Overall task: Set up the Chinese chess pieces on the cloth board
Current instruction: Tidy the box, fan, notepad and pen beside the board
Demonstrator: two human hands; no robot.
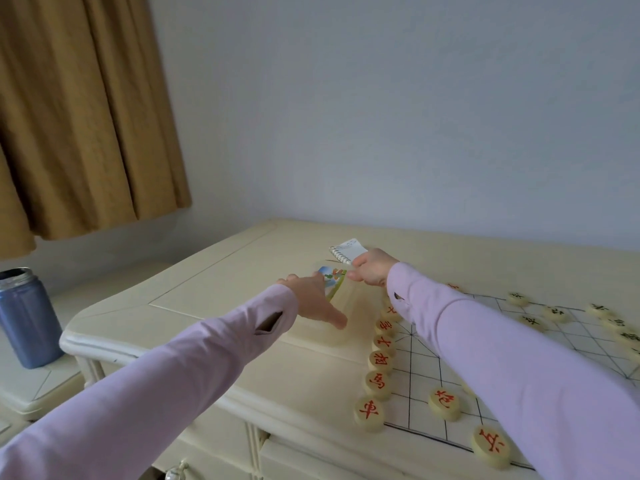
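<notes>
- The left hand lies flat, fingers spread, on a pale translucent box with a coloured picture, at the middle of the frame just left of the cloth board; it presses and does not grip
- The right hand is closed on something at the box's far end, beside a small spiral notepad; what it pinches I cannot tell, perhaps the box's lid or rim
- The red pieces stand in a column along the board's left edge, with more at lower right; the dark-lettered pieces sit at the right of the frame
- The setup looks nearly complete, so the step in hand is likely handling the box
- Keep the left palm steady while the right works
- Move the box away to the left, so it does not nudge the red column touching close by
- Keep the sleeves lifted clear of the cloth board; a dragged cuff could pull cloth and pieces together
</notes>
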